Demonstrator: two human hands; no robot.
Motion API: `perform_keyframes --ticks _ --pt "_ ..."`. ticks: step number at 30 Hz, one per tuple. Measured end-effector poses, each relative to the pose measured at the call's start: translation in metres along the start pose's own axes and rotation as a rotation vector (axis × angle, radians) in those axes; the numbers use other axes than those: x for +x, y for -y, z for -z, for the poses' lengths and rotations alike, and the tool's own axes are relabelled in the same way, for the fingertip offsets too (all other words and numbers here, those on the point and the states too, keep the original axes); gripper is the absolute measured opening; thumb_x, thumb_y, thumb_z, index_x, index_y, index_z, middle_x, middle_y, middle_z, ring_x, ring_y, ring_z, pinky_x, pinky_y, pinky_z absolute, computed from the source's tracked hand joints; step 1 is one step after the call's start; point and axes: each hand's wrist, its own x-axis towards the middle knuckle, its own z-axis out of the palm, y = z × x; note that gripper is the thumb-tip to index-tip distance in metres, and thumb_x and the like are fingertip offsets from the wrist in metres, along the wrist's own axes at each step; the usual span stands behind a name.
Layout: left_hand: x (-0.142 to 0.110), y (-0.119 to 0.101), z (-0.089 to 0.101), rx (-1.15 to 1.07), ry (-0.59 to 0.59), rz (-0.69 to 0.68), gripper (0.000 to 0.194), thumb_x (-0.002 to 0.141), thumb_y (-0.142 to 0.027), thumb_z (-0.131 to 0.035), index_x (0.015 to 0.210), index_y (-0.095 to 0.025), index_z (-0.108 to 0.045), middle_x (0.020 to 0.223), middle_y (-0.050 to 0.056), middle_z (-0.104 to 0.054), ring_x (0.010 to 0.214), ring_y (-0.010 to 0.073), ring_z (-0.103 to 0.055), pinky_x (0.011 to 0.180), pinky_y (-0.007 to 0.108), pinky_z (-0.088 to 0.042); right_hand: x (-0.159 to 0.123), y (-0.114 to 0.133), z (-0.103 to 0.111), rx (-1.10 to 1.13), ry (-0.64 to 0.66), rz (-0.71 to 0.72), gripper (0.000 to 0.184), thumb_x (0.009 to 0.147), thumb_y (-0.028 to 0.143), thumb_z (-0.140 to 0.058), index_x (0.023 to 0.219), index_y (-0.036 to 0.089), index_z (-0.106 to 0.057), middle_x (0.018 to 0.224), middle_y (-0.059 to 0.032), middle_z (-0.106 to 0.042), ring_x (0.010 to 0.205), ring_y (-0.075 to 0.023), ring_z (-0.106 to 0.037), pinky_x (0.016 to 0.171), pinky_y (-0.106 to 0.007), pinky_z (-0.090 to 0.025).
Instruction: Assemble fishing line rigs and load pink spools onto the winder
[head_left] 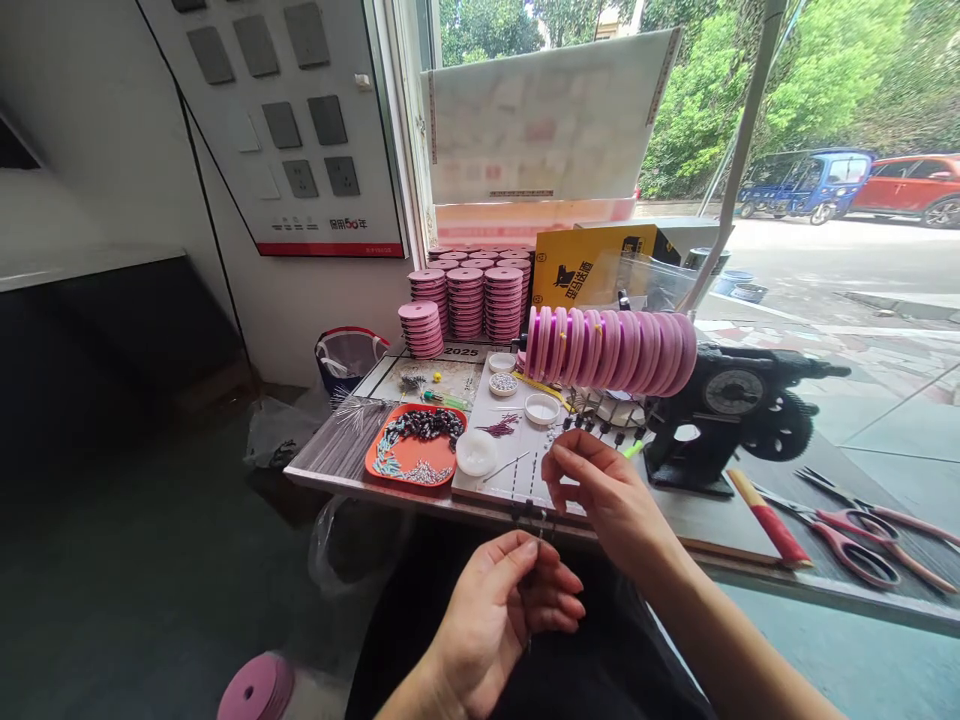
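Note:
My left hand (506, 605) is closed in a pinch in front of the table edge, thumb against forefinger. A thin, dark and silvery small piece (541, 525) stands up from its fingertips; its exact kind is too small to tell. Above and to the right, my right hand (600, 490) is also pinched, over the edge of a white board (495, 490); whatever lies between its fingertips cannot be made out. Beyond it, a row of small black pieces (604, 430) on thin wires lies on the board, beside a white round dish (541, 408) and a white round lid (476, 453).
An orange tray (373, 465) holds small black, blue and silvery parts. Pink spools sit on a black winding machine (727, 400); more pink spools (465, 300) are stacked behind. Scissors (855, 550), pliers (907, 520) and a red-and-yellow handle (772, 520) lie at right.

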Motion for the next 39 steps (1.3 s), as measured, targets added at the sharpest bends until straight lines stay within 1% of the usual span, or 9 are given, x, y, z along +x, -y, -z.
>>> perform_keyframes --ticks 10,12,15,16,19,21,24,31,39 --pt "-0.001 0.003 0.006 0.041 0.017 0.019 0.014 0.078 -0.019 -0.054 0.068 -0.01 -0.059 0.064 0.009 -0.068 0.053 0.0142 -0.063 0.053 0.022 -0.047 0.002 -0.001 0.001 -0.024 -0.012 0.009 0.027 0.074 0.039 -0.065 0.068 0.017 -0.051 0.063 0.0011 -0.051 0.051 -0.0098 -0.041 0.045 -0.02 -0.034" --pt "0.0 0.001 0.006 0.072 0.04 0.007 0.011 0.078 -0.018 -0.053 0.079 -0.009 -0.06 0.068 0.011 -0.069 0.056 0.0155 -0.064 0.058 0.025 -0.047 0.002 -0.001 0.002 -0.065 -0.03 0.024 0.027 0.073 0.039 -0.065 0.067 0.017 -0.052 0.062 0.0019 -0.049 0.053 -0.0102 -0.04 0.048 -0.021 -0.034" --pt "0.004 -0.007 0.005 0.111 0.12 -0.041 0.027 0.08 -0.021 -0.049 0.104 -0.009 -0.055 0.077 0.014 -0.07 0.063 0.0176 -0.065 0.066 0.03 -0.047 -0.002 -0.003 0.004 -0.146 -0.063 0.012 0.028 0.072 0.039 -0.067 0.065 0.017 -0.052 0.057 0.0033 -0.044 0.054 -0.0103 -0.038 0.052 -0.021 -0.034" --pt "0.007 -0.01 0.003 0.123 0.155 -0.06 0.03 0.081 -0.023 -0.047 0.108 -0.009 -0.053 0.079 0.015 -0.07 0.064 0.0178 -0.065 0.068 0.031 -0.046 -0.005 -0.004 0.005 -0.152 -0.063 -0.017 0.028 0.072 0.04 -0.067 0.065 0.017 -0.052 0.056 0.0036 -0.043 0.054 -0.01 -0.037 0.051 -0.021 -0.033" --pt "0.014 -0.018 -0.003 0.168 0.222 -0.107 0.027 0.082 -0.024 -0.046 0.102 -0.009 -0.058 0.079 0.012 -0.069 0.061 0.0168 -0.064 0.069 0.031 -0.046 -0.012 -0.007 0.005 -0.072 -0.033 -0.147 0.028 0.072 0.042 -0.067 0.069 0.018 -0.052 0.056 0.0046 -0.042 0.048 -0.0086 -0.034 0.044 -0.019 -0.028" --pt "0.019 -0.021 -0.008 0.175 0.198 -0.124 0.021 0.081 -0.021 -0.049 0.095 -0.009 -0.06 0.075 0.01 -0.068 0.058 0.0154 -0.063 0.067 0.029 -0.046 -0.015 -0.008 0.004 0.011 -0.007 -0.197 0.03 0.07 0.043 -0.069 0.071 0.019 -0.051 0.057 0.0047 -0.043 0.046 -0.008 -0.032 0.042 -0.018 -0.027" --pt "0.023 -0.024 -0.013 0.156 0.141 -0.109 0.016 0.079 -0.018 -0.052 0.088 -0.009 -0.061 0.068 0.007 -0.067 0.054 0.0136 -0.062 0.062 0.026 -0.046 -0.016 -0.008 0.003 0.08 0.012 -0.188 0.031 0.068 0.042 -0.071 0.069 0.018 -0.052 0.057 0.0046 -0.042 0.046 -0.0077 -0.032 0.041 -0.017 -0.028" --pt "0.022 -0.023 -0.013 0.186 0.096 -0.066 0.012 0.078 -0.018 -0.056 0.081 -0.008 -0.062 0.066 0.007 -0.066 0.053 0.0122 -0.061 0.06 0.024 -0.047 -0.02 -0.013 0.003 0.116 0.046 -0.184 0.028 0.072 0.039 -0.069 0.069 0.017 -0.054 0.052 0.0055 -0.039 0.046 -0.0067 -0.031 0.042 -0.016 -0.027" --pt "0.024 -0.026 -0.014 0.169 0.092 -0.054 0.014 0.07 -0.018 -0.065 0.078 -0.008 -0.061 0.063 0.006 -0.065 0.051 0.0121 -0.06 0.058 0.023 -0.045 -0.019 -0.013 0.003 0.093 0.042 -0.169 0.029 0.072 0.04 -0.069 0.069 0.016 -0.053 0.051 0.0048 -0.043 0.046 -0.0072 -0.035 0.044 -0.018 -0.029"
